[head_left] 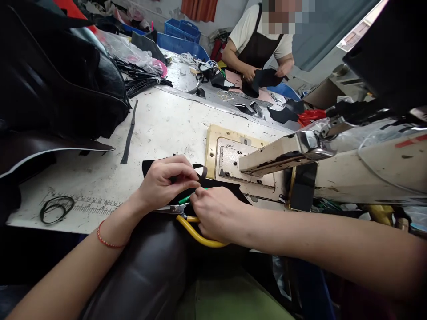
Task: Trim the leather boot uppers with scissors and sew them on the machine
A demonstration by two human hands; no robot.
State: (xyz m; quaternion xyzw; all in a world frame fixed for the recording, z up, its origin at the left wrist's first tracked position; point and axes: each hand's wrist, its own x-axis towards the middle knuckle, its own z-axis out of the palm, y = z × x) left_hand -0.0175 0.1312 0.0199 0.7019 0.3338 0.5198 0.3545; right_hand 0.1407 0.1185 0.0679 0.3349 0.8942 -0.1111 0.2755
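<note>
Near the table's front edge, my left hand (pixel 171 180) is closed in a pinch, thumb against fingertips, just above a black piece of material (pixel 227 186). Whatever is in that pinch is too small or hidden to name. My right hand (pixel 216 206) is closed too, its fingertips meeting those of the left. Scissors (pixel 203 240) with yellow handles sit in the right hand, their blades pointing left beneath my left wrist. A thin green stick-like item (pixel 184 200) pokes out from under the right fingers; its kind is unclear.
A sewing machine (pixel 273 155) with a cream bed stands to the right, a phone (pixel 305 184) against it. Black leather pieces (pixel 66 80) are heaped at left. A dark strip (pixel 130 133) and a coil of cord (pixel 56 210) lie on the table (pixel 167 120). Opposite, a person (pixel 260 49) handles black material.
</note>
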